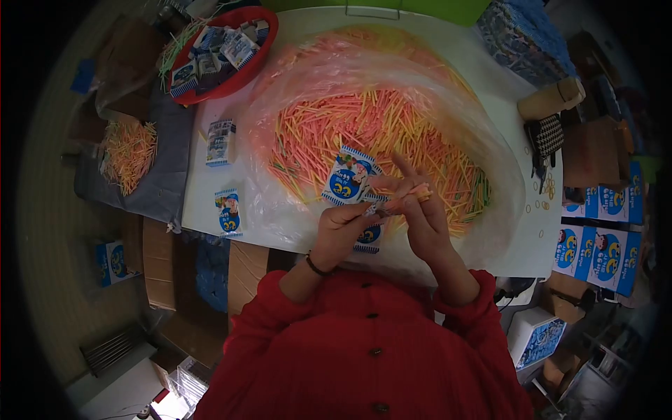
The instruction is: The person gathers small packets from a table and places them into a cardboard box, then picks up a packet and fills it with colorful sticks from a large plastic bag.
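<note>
Both hands hover over the near edge of the pile of coloured sticks (378, 126). The left hand (341, 229) is closed on a blue-and-white packet (369, 236). The right hand (423, 224) pinches a stick bundle (409, 198), forefinger outstretched. A second packet (346, 176) lies on the pile just beyond them.

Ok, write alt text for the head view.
The left hand and right hand hold a small bundle of sticks over a heap of pink and yellow sticks on a white table. Blue packets lie around, more in a red bowl.
</note>
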`<state>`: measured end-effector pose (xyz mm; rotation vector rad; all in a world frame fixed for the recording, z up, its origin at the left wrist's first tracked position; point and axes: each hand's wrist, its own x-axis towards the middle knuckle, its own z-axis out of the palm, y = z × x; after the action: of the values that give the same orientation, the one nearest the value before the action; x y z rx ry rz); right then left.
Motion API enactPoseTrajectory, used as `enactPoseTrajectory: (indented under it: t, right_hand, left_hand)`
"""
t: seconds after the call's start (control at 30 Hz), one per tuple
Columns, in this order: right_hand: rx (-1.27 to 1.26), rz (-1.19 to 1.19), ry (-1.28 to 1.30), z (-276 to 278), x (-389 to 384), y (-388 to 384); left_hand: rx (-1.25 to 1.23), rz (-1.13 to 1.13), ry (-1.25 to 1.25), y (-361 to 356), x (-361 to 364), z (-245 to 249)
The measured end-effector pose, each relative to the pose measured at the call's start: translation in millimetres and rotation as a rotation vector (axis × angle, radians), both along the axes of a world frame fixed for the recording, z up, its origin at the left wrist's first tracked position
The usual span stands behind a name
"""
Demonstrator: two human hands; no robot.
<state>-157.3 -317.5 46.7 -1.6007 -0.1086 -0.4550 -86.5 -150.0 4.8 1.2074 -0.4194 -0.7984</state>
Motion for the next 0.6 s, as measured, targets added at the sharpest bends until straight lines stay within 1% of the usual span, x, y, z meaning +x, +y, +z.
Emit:
enactPoseTrajectory:
  t: [0.07,0.1,0.17,0.2,0.23,0.27,0.3,0.33,0.37,0.4,0.47,0.5,0.53,0.57,0.6]
  right_hand:
    - [-0.208,-0.049,0.117,-3,-1,2]
    - [-0.205,-0.048,0.115,-3,-3,4]
    - [-0.409,-0.006,0.233,2,-6,5]
    - [-0.409,-0.008,0.227,7,-7,4]
    - [-0.514,-0.003,0.238,13,-9,2]
    - [-0.619,0.004,0.249,20,-10,0]
    - [-0.618,0.006,0.244,30,-10,-1]
    - [-0.667,-0.071,0.220,40,-10,-2]
    - [-0.715,-0.148,0.194,45,-10,-3]
    - [-0.716,-0.145,0.188,45,-10,-6]
    - [-0.694,-0.256,0.183,45,-10,-17]
    - [-0.696,-0.251,0.175,44,-11,-18]
    - [-0.773,-0.320,0.071,43,-14,-18]
    - [-0.844,-0.385,-0.037,41,-14,-17]
    - [-0.833,-0.369,-0.048,39,-12,-13]
  left_hand:
    - [-0.017,-0.003,0.008,-1,0,3]
    - [-0.036,-0.010,0.017,-2,-1,4]
    - [-0.054,-0.016,0.047,-4,-3,-3]
    - [-0.075,-0.022,0.078,-4,-3,-8]
    - [-0.074,-0.022,0.072,-4,0,-14]
    - [-0.091,-0.067,0.084,-4,2,-20]
    - [-0.107,-0.111,0.097,-4,4,-22]
    - [-0.105,-0.107,0.093,-7,6,-14]
    - [-0.193,-0.118,0.024,-12,10,-4]
    - [-0.282,-0.130,-0.047,-17,13,3]
    - [-0.323,-0.137,-0.085,-20,21,-3]
    - [-0.360,-0.150,-0.118,-21,23,1]
    - [-0.359,-0.142,-0.126,-20,24,5]
    - [-0.358,-0.128,-0.082,-17,23,10]
    - [-0.351,-0.109,-0.037,-13,22,16]
